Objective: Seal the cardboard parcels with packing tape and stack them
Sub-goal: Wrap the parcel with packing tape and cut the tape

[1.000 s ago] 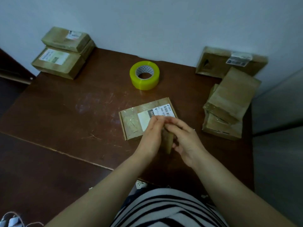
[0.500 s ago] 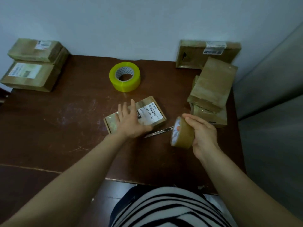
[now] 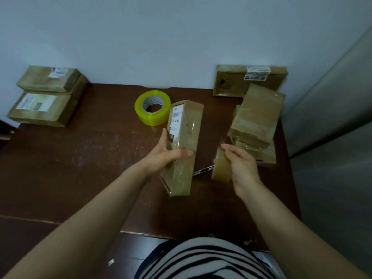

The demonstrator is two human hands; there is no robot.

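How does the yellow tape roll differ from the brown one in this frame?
The yellow tape roll lies flat on the table, core up; the brown tape roll is held on edge. The yellow one is untouched; the right hand grips the brown one. Yellow is bright, brown dull tan. Both are packing tape.

Parcel (image 3: 186, 127) now upright on edge

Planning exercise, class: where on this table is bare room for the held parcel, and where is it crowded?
Free: the table between the left stack and the yellow tape roll, down to the near edge. Crowded: the right side, around the parcel pile and knife.
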